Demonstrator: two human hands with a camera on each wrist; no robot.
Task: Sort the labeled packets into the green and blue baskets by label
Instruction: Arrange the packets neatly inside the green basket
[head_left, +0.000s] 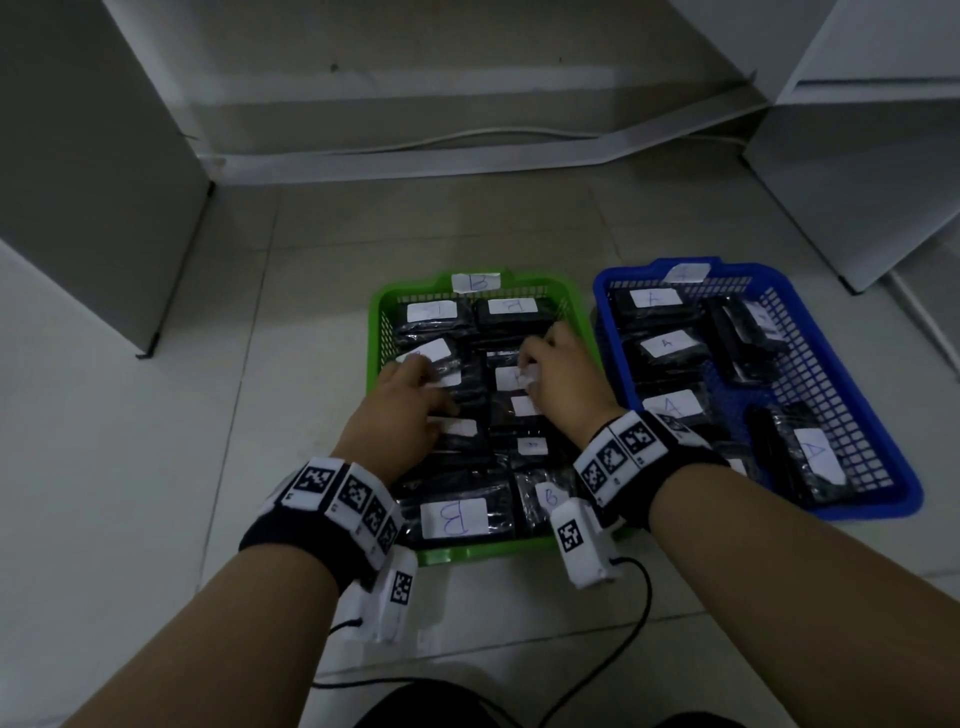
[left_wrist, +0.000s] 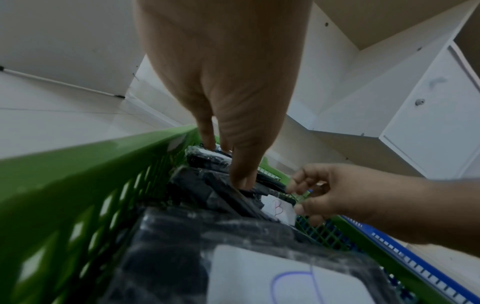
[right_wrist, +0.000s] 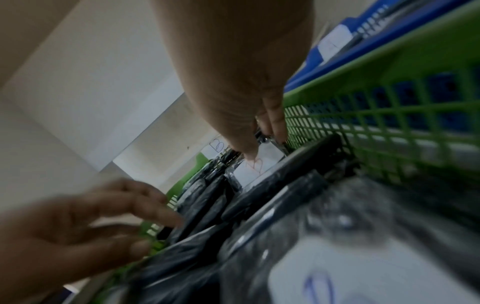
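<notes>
The green basket (head_left: 467, 555), tagged B, is full of black packets with white B labels. Right of it stands the blue basket (head_left: 872, 509), tagged A, with several A packets (head_left: 667, 343). Both hands are inside the green basket. My right hand (head_left: 527, 364) pinches a B packet (head_left: 511, 378) near the basket's right wall. In the right wrist view its thumb lies on the label (right_wrist: 254, 170) and its fingers (right_wrist: 275, 123) hook the far edge. My left hand (head_left: 421, 376) lies with spread fingers on the packets to the left; in the left wrist view its thumb (left_wrist: 241, 176) presses a black packet.
The baskets sit on a pale tiled floor. White cabinets (head_left: 857, 182) rise at the right and a grey panel (head_left: 93, 182) at the left. A white cable duct (head_left: 467, 156) runs along the back wall. Black wrist cables (head_left: 641, 597) trail toward me.
</notes>
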